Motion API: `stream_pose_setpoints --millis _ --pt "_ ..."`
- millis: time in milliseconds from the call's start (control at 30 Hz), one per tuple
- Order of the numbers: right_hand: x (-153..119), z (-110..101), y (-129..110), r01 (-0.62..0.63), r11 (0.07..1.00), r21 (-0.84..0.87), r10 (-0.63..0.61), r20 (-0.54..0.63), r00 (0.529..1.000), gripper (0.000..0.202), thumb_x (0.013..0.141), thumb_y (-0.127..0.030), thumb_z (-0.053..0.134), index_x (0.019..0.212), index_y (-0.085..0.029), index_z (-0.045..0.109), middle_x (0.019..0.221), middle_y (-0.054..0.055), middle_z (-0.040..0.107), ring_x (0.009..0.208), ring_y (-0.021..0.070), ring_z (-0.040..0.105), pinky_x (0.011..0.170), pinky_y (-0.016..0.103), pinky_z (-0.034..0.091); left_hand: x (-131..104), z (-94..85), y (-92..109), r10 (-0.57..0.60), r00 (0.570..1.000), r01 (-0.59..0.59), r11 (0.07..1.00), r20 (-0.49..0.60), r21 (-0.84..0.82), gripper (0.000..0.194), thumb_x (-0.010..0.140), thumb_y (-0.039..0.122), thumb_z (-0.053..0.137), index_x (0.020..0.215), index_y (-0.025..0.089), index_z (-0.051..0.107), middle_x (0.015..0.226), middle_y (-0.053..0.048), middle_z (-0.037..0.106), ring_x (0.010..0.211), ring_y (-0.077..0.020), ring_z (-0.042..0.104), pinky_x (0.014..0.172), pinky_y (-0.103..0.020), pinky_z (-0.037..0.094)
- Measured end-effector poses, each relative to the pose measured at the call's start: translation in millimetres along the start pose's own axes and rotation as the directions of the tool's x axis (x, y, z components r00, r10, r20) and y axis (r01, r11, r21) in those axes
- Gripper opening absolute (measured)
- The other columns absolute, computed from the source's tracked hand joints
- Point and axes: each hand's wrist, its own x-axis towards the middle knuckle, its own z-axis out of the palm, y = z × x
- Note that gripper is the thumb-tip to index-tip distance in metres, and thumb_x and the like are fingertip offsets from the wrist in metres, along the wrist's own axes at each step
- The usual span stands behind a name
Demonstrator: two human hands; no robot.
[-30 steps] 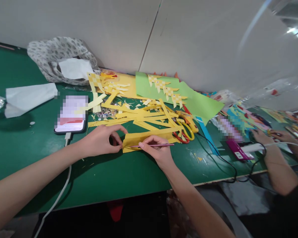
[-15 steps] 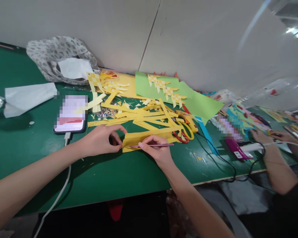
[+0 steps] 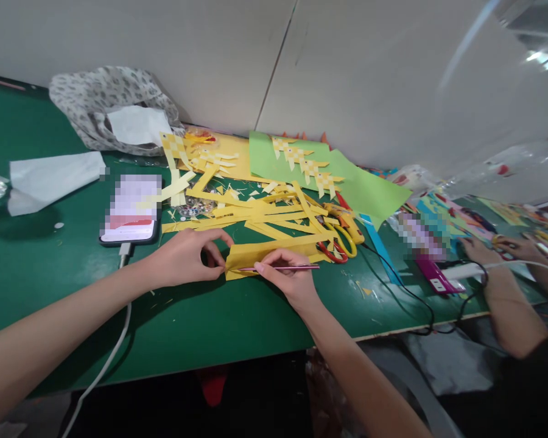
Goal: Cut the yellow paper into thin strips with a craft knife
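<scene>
My left hand pinches the left end of a folded yellow paper near the table's front. My right hand grips a thin pink pen-like tool, its tip lying over the paper close to my left fingertips. Behind the paper is a pile of yellow paper strips. Scissors with red and yellow handles rest just right of the paper. Woven yellow paper fish lie on a green sheet at the back.
A phone with a white cable lies on the green table at left. A patterned bag stands behind. At right are a glue gun, a purple power strip and another person's hands.
My hands, the paper and the pink tool look unchanged. At the far right, the other person's hands have shifted slightly.
</scene>
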Motion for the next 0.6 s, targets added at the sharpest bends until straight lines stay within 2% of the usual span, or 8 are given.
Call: stream_pose_setpoints --millis 300,600 --pt "-0.5 1.4 -3.3 0.007 0.999 -0.044 -0.006 0.021 1.000 0.017 0.066 -0.032 0.077 0.060 -0.019 0.066 0.057 0.000 0.066 0.049 0.0117 0.054 0.048 0.025 0.043 0.2 0.4 -1.3 -0.003 1.000 0.003 1.000 0.009 -0.009 0.036 0.069 0.022 0.062 0.104 0.023 0.055 0.075 0.006 0.075 0.064 -0.0125 0.067 0.062 -0.020 0.050" --pt "1.5 -1.9 -2.5 -0.016 1.000 -0.026 0.016 0.029 0.999 0.018 0.065 -0.032 0.078 0.060 -0.018 0.067 0.056 0.000 0.064 0.050 0.0112 0.052 0.049 0.025 0.040 -1.0 4.1 -1.2 0.048 0.999 -0.046 0.997 -0.018 0.068 0.031 0.071 0.023 0.061 0.102 0.022 0.055 0.076 0.006 0.073 0.062 -0.0109 0.066 0.062 -0.020 0.049"
